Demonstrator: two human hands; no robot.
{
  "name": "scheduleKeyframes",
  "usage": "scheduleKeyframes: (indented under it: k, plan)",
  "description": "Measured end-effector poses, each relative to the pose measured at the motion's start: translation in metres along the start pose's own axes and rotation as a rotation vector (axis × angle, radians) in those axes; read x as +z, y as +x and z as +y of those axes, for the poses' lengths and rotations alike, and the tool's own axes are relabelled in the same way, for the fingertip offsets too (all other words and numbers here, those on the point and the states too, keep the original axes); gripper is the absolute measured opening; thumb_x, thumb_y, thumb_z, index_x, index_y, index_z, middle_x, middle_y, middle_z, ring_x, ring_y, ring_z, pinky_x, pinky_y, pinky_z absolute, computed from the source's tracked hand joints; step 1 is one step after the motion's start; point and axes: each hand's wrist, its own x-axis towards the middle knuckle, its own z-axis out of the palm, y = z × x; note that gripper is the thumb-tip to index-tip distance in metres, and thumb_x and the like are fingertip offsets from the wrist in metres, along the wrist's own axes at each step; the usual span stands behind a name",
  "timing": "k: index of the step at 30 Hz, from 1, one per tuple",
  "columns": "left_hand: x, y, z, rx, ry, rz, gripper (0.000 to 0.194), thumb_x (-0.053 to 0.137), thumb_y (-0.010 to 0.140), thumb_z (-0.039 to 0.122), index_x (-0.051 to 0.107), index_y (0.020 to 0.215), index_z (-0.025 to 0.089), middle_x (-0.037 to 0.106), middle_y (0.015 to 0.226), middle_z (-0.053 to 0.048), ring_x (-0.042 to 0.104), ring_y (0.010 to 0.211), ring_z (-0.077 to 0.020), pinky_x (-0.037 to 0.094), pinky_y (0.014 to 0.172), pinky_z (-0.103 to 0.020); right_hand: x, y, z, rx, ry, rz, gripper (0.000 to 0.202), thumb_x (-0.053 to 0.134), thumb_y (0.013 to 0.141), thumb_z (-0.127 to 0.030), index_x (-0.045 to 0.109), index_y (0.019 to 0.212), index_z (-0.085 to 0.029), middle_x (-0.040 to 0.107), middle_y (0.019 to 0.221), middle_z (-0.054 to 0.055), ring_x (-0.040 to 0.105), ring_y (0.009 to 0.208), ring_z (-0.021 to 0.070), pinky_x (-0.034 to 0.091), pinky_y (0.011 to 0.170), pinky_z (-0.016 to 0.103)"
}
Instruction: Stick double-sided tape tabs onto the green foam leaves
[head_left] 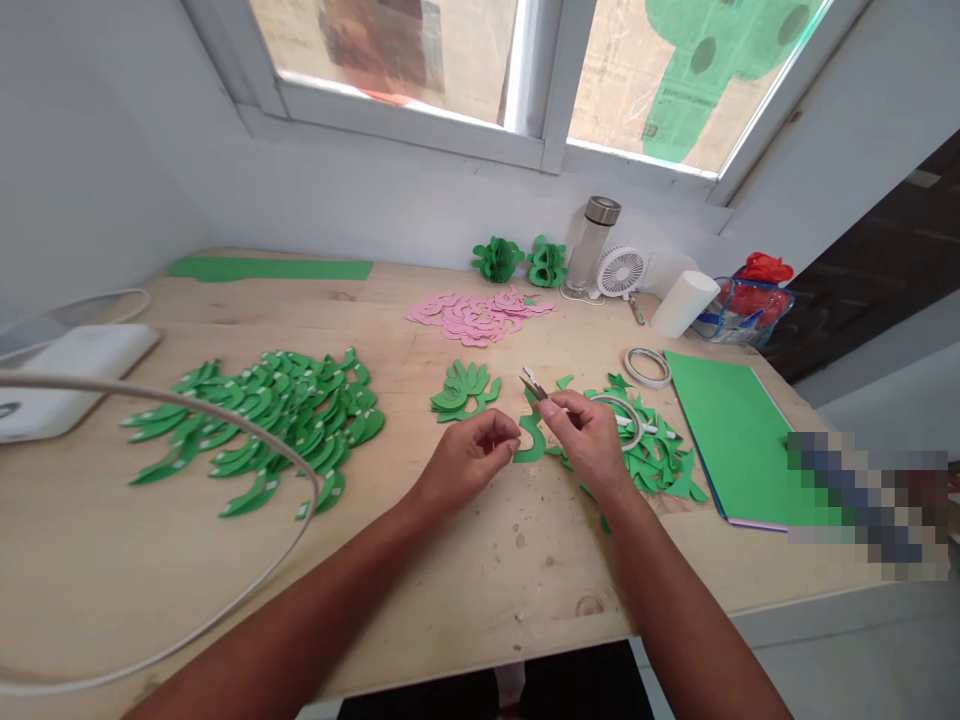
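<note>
My right hand point(592, 440) is closed on a slim, two-pronged pointed metal tool point(535, 388), perhaps scissors or tweezers. A small pale bit shows near its tips. To its left, the fingers of my left hand point(471, 458) are pinched together, and what they hold, if anything, cannot be made out. Between the hands a curved green paper cutout point(534, 442) lies on the table. Behind my left hand is a small stack of green paper cutouts point(461, 390). A tape roll point(636, 425) rests on green paper scraps point(660, 465) beside my right hand.
Green strips with white squares point(277, 410) are heaped left, under a looping pale cable point(300, 465). Pink cutouts point(472, 318) lie toward the wall, near a bottle point(589, 250) and a fan point(622, 271). At right are another tape roll point(648, 352) and green sheets point(735, 440).
</note>
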Motion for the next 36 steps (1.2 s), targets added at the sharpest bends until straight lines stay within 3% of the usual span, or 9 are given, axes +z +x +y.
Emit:
scheduleKeyframes:
  k: [5, 10, 16, 19, 28, 36]
  plan:
    - [-0.002, 0.002, 0.001, -0.042, -0.172, 0.105, 0.016, 0.064, 0.076, 0.032, 0.063, 0.083, 0.017, 0.067, 0.086, -0.006, 0.063, 0.082, -0.0182, 0.05, 0.074, -0.03, 0.001, 0.0, 0.002, -0.055, -0.013, 0.017, 0.028, 0.057, 0.082, -0.04, 0.067, 0.07, -0.016, 0.06, 0.067, 0.001, 0.05, 0.061, 0.0131, 0.034, 0.053, 0.024]
    - [-0.003, 0.002, -0.001, 0.008, -0.184, 0.004, 0.017, 0.064, 0.076, 0.031, 0.068, 0.083, 0.016, 0.068, 0.105, -0.011, 0.064, 0.094, -0.0223, 0.051, 0.079, -0.033, 0.003, -0.001, 0.002, -0.065, -0.006, 0.012, 0.027, 0.058, 0.082, -0.039, 0.069, 0.074, -0.016, 0.063, 0.071, 0.003, 0.054, 0.065, 0.0144, 0.038, 0.057, 0.025]
    - [-0.003, 0.002, -0.003, 0.015, -0.1, -0.051, 0.023, 0.062, 0.079, 0.031, 0.074, 0.093, 0.018, 0.072, 0.102, -0.01, 0.065, 0.094, -0.023, 0.051, 0.083, -0.035, 0.004, -0.002, 0.001, -0.082, -0.039, -0.004, 0.026, 0.058, 0.082, -0.039, 0.07, 0.078, -0.017, 0.067, 0.075, 0.004, 0.056, 0.068, 0.0154, 0.041, 0.06, 0.026]
    - [-0.005, 0.002, -0.002, -0.003, -0.119, 0.003, 0.023, 0.063, 0.078, 0.032, 0.075, 0.092, 0.018, 0.074, 0.099, -0.009, 0.066, 0.094, -0.0237, 0.051, 0.084, -0.036, 0.003, -0.003, -0.002, -0.126, -0.075, 0.003, 0.024, 0.057, 0.083, -0.037, 0.07, 0.082, -0.017, 0.068, 0.079, 0.005, 0.058, 0.07, 0.016, 0.043, 0.062, 0.027]
    - [-0.014, 0.005, 0.004, -0.085, -0.214, 0.309, 0.026, 0.071, 0.07, 0.034, 0.075, 0.088, 0.016, 0.075, 0.091, -0.008, 0.068, 0.081, -0.0218, 0.054, 0.078, -0.034, 0.001, -0.004, -0.007, -0.268, -0.276, 0.033, 0.016, 0.059, 0.083, -0.031, 0.068, 0.086, -0.019, 0.069, 0.086, 0.007, 0.062, 0.08, 0.0192, 0.046, 0.072, 0.029]
    - [-0.019, 0.006, 0.006, -0.065, -0.25, 0.364, 0.026, 0.073, 0.069, 0.033, 0.075, 0.089, 0.017, 0.074, 0.09, -0.007, 0.067, 0.081, -0.0202, 0.054, 0.074, -0.031, 0.001, -0.004, -0.006, -0.287, -0.275, -0.009, 0.016, 0.059, 0.083, -0.032, 0.067, 0.084, -0.019, 0.069, 0.082, 0.007, 0.061, 0.077, 0.0184, 0.046, 0.069, 0.029]
